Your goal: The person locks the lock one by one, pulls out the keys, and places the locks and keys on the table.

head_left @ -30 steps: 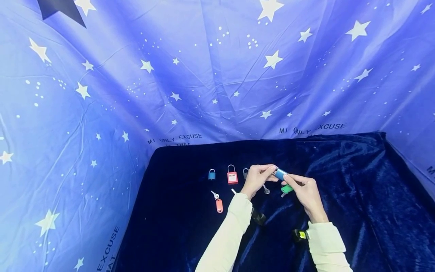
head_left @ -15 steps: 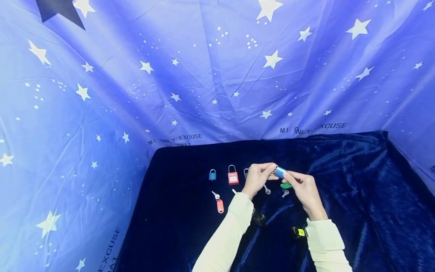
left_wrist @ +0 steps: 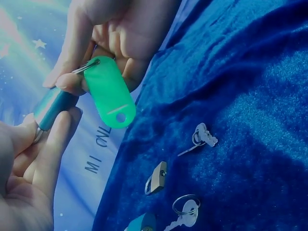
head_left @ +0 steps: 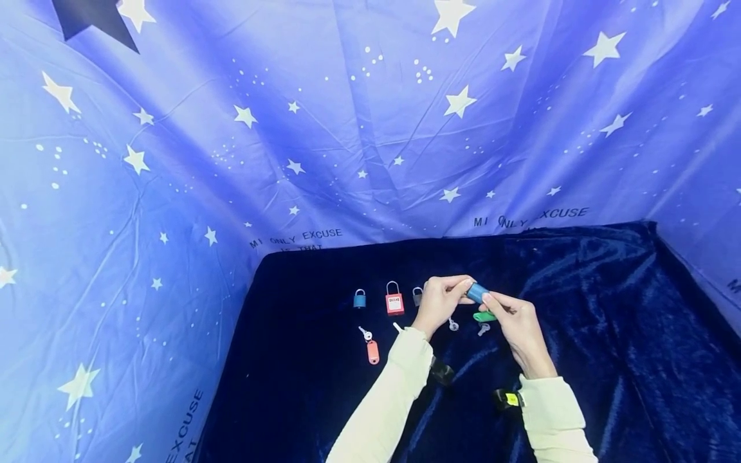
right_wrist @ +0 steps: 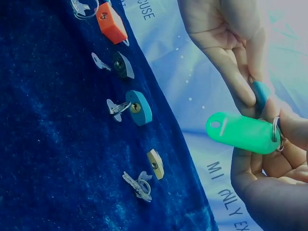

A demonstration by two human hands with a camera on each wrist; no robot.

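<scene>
My left hand (head_left: 437,303) pinches the shackle end of a blue padlock (head_left: 477,293), held up above the dark blue cloth. My right hand (head_left: 523,325) has its thumb and fingers together at the padlock's other end, gripping a key that the fingers hide. From that key's ring a green key tag (left_wrist: 109,94) hangs below the right fingers. The right wrist view shows the green tag up close, with only a small part of the blue padlock (right_wrist: 261,94) showing between the hands.
On the cloth lie a small blue padlock (head_left: 359,299), a red padlock (head_left: 394,302), a dark padlock (head_left: 418,297) and a brass padlock (left_wrist: 159,177). Nearer me are a key with a red tag (head_left: 373,352) and loose keys (head_left: 484,329). A starry curtain (head_left: 370,128) rises behind.
The green tag has swung up closer to the right fingers, uncovering the keys on the cloth beneath it. The padlock has turned slightly; both hands stay nearly in place.
</scene>
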